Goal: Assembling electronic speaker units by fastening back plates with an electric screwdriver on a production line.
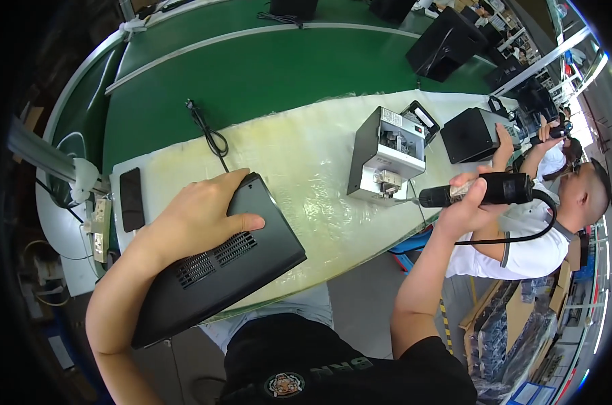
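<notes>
Black housing: flat, rectangular, with two rows of vent slots on its upper face; lies tilted across the near edge of the workbench, one corner overhanging toward the person's lap.
Left hand: laid palm-down on the far end of the black housing, fingers spread over its top edge, thumb pressed flat on the upper face; it pins the housing down, not wrapped around it.
Right hand: fingers fully closed round the barrel of an electric screwdriver, held level above the bench edge.
Electric screwdriver: black, cylindrical, its bit end pointing left and meeting the front of the screw feeder; a black cable loops down from its rear end.
Screw feeder: grey-and-black box standing on the bench, just left of the screwdriver tip, well apart from the housing.
Workbench: pale surface covered with clear film; a green conveyor belt runs behind it.
Power cord: black, lies on the bench beyond the housing.
Phone: dark, flat, near the bench's left end, beside the left wrist.
Co-worker: in a white shirt, at the right, handling another black box.
</notes>
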A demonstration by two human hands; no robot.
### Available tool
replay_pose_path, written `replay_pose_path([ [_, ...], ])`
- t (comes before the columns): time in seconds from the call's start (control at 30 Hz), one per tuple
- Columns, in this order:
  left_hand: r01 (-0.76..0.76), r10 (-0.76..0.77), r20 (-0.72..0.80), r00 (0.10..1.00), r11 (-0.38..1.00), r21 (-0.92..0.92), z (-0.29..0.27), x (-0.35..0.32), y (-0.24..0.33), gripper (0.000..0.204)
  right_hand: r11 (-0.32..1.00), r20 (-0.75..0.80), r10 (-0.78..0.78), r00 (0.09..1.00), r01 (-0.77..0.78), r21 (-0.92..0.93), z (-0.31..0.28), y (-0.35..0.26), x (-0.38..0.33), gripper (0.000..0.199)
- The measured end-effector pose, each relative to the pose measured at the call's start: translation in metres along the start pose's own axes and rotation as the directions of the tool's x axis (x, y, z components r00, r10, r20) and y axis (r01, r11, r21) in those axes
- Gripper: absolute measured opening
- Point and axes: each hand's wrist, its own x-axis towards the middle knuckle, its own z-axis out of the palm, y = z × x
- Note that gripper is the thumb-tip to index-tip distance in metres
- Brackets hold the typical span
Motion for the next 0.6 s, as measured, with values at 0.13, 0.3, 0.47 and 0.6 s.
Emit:
replay_pose_path([
  [0.13, 0.020, -0.023, -0.024, 0.999, 0.995, -0.101, 0.005, -0.001, -0.002, 0.059, 0.998, -0.025, 0.026, 0.999, -0.024, 0.060, 0.026, 0.015, -0.005, 0.047],
  [0.3, 0.012, -0.022, -0.104, 0.994, 0.995, -0.098, 0.009, -0.005, -0.006, 0.054, 0.992, 0.045, 0.081, 0.996, -0.076, -0.098, 0.027, 0.032, -0.015, 0.049],
  [0.47, 0.096, -0.095, 0.009, 0.995, 0.991, -0.090, 0.006, -0.004, -0.010, 0.058, 0.994, 0.141, 0.052, 0.989, -0.037, -0.103, 0.075, -0.028, -0.016, 0.037],
  [0.6, 0.005, -0.013, -0.082, 0.997, 0.996, -0.094, 0.011, -0.009, -0.020, 0.050, 0.985, 0.126, 0.056, 0.990, -0.075, 0.152, 0.133, -0.100, 0.005, 0.052],
])
